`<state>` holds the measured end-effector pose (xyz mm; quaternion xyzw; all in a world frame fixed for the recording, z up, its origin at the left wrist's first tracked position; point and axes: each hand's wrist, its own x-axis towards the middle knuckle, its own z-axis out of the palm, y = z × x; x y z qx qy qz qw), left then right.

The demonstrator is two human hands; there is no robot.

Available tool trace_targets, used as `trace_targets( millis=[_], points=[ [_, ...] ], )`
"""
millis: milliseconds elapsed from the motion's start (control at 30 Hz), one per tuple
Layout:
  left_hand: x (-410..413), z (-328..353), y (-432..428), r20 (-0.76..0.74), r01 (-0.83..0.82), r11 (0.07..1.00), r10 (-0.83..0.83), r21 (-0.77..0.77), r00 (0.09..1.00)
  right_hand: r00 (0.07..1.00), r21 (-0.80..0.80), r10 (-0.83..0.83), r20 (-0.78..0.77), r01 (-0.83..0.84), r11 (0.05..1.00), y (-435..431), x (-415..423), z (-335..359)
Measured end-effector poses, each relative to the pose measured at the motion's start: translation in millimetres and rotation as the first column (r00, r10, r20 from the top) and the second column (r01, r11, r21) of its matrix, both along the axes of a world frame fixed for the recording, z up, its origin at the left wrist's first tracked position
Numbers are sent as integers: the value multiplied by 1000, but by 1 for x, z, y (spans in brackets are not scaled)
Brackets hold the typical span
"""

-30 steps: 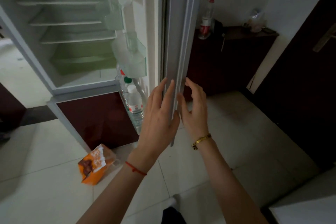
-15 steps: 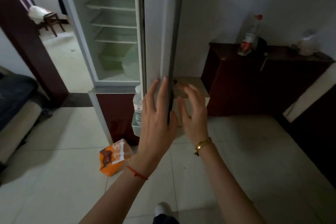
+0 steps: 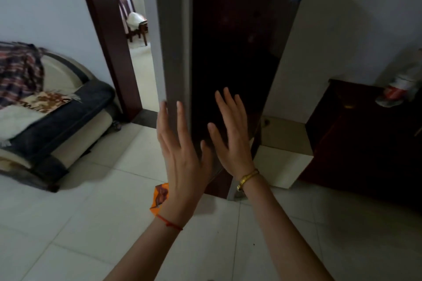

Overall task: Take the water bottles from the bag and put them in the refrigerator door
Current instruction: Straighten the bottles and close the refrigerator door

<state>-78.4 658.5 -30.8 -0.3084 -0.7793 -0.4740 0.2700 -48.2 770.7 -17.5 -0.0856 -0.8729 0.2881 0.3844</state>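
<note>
The refrigerator door [image 3: 230, 52] stands in front of me with its dark glossy front facing me and a grey edge on its left. My left hand [image 3: 182, 153] lies flat with fingers spread on that grey edge. My right hand [image 3: 230, 137] rests open, palm against the dark front. Neither hand holds anything. The inside of the refrigerator and the water bottles are hidden behind the door. A corner of the orange bag [image 3: 159, 196] shows on the floor behind my left wrist.
A sofa [image 3: 57, 121] with a plaid blanket stands at the left. A doorway [image 3: 137, 57] with a chair beyond it opens left of the refrigerator. A dark cabinet [image 3: 365, 139] with a bottle [image 3: 397, 89] on top stands at the right, a white box [image 3: 280, 166] beside it.
The refrigerator door has swung round from open to nearly closed, hiding the shelves and bottles. Both hands moved with it from its edge onto its front, and my view turned left.
</note>
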Motion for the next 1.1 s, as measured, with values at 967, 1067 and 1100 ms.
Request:
trace_targets(
  millis=[967, 1067, 1100],
  points=[
    [-196, -6, 33, 2, -252, 940, 260, -230, 966, 978, 445, 17, 207, -109, 889, 69, -209, -15],
    [-213, -3, 39, -1, -194, 962, 198, -192, 980, 980, 490, -46, 194, -56, 870, 73, -230, -17],
    [-220, -1, 41, -17, -170, 969, 169, -182, 985, 979, 501, -66, 194, -40, 865, 75, -238, -18]
  ],
)
